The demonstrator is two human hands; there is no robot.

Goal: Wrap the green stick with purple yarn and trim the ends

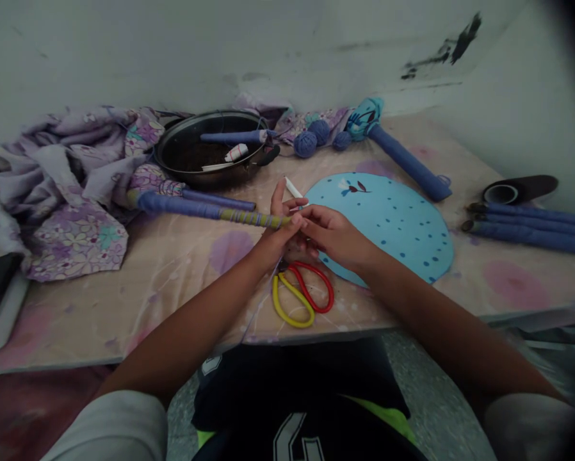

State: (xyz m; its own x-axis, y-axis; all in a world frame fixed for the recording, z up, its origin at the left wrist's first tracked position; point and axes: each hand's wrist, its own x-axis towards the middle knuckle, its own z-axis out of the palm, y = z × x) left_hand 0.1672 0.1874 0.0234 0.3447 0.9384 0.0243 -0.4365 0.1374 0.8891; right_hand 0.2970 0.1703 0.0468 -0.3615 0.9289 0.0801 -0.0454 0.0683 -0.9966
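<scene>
A stick wrapped in blue and olive lies slanted above the worktop, its olive end between the fingers of the left hand. The right hand meets that tip, its fingers drawn narrow; whether they grip anything cannot be told. Scissors rest just below, a blue spotted disc at right, a black pan and yarn balls behind.

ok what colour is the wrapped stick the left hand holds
The wrapped stick is mostly blue, olive-yellow with blue windings toward its held end; best in head view.
</scene>
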